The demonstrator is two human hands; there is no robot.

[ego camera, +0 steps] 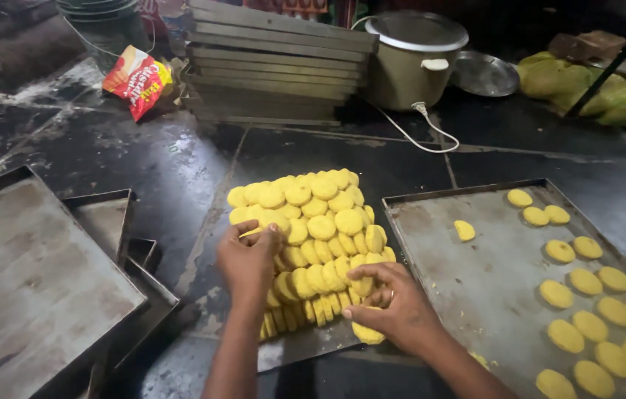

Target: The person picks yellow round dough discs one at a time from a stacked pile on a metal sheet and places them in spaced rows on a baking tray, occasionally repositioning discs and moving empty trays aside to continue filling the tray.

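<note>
While the dark, scuffed floor (143, 162) fills most of the frame, a flat grey metal tray (475, 288) at lower right carries loose rows of round yellow discs, its far corner cut off. Left of it, at centre, a packed heap of yellow dough discs (313, 229) hides its own tray. At the heap's left edge the left hand (248, 262) pinches a disc. Lower, the right hand (394, 307) curls over discs; fingertips hidden.
</note>
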